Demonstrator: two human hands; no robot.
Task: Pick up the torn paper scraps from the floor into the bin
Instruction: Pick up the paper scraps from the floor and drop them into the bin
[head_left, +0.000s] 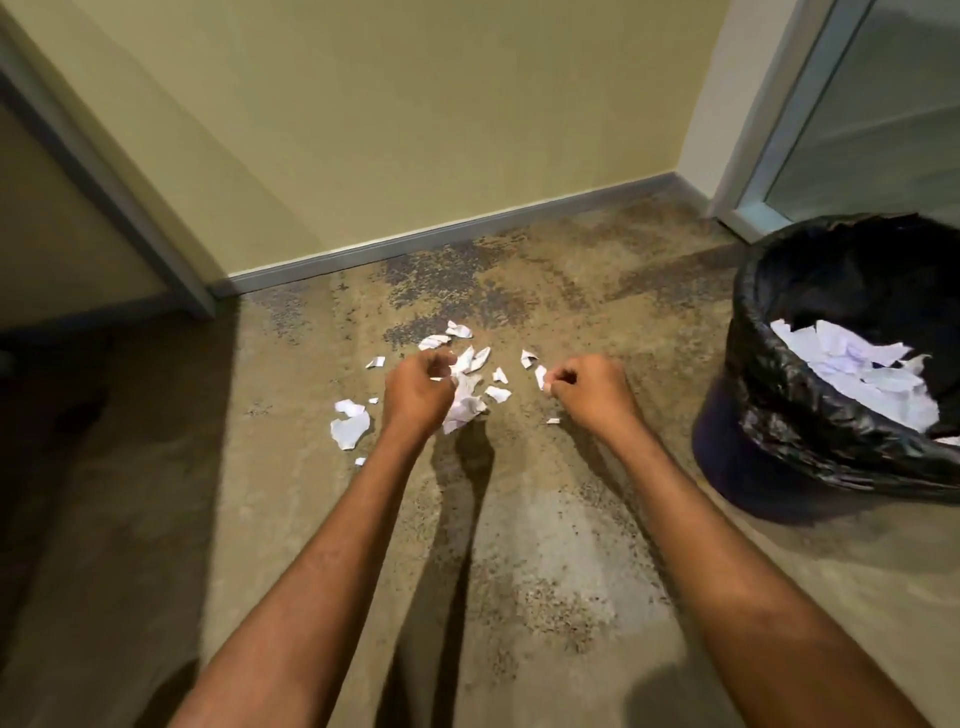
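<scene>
Several white torn paper scraps (351, 429) lie scattered on the mottled brown floor in the middle of the head view. My left hand (417, 393) is curled around a bunch of scraps (464, 405) that stick out below its fingers. My right hand (589, 387) pinches a small scrap (541, 376) at its fingertips. The bin (769, 415), lined with a black bag, stands to the right of my right hand and holds several white paper pieces (857, 369).
A yellow wall with a grey skirting (415, 241) runs behind the scraps. A glass door (878, 119) with a pale frame stands behind the bin. A dark grey door frame (104, 187) slants at the left.
</scene>
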